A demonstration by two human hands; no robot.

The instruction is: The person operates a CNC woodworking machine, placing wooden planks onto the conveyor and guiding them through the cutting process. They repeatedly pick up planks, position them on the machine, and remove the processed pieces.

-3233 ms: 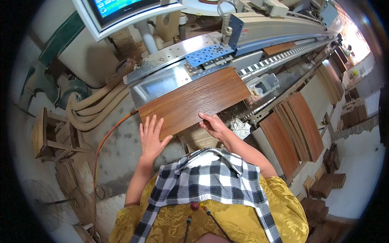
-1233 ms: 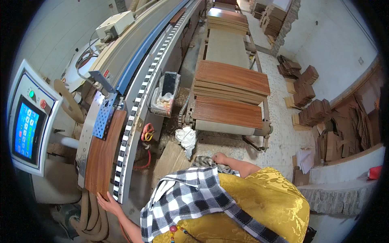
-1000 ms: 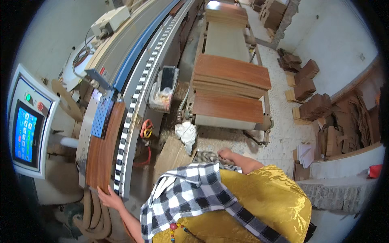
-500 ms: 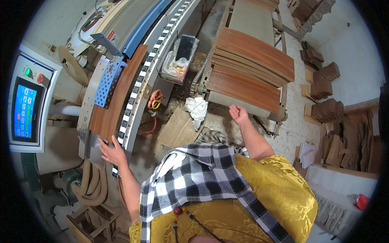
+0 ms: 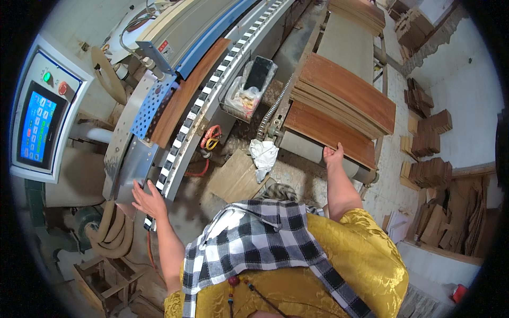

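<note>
My left hand [image 5: 149, 199] is open, fingers spread, over the near end of the machine's metal bed [image 5: 137, 168], beside the black-and-white toothed feed chain [image 5: 182, 131]. It holds nothing. A reddish-brown wooden plank [image 5: 186, 102] lies along the machine, running past the perforated blue guard [image 5: 152, 106]. On the right, my right hand [image 5: 333, 154] grips the near edge of another reddish-brown board [image 5: 328, 132], which lies flat on the conveyor. Its fingers are partly hidden by the board's edge. Behind that board stands a stack of similar boards [image 5: 342, 95].
A control panel [image 5: 40, 124] stands at the left. A wire basket [image 5: 237, 109] with a phone [image 5: 260, 73] hangs on the machine's side. White crumpled cloth [image 5: 263, 157] hangs by the conveyor roller [image 5: 302, 148]. Hoses [image 5: 112, 233] lie lower left; board stacks [image 5: 429, 175] line the right wall.
The plank in the machine has slid forward, away from my left hand, baring the metal bed. My right hand has moved forward onto the near board's edge. The view has shifted slightly.
</note>
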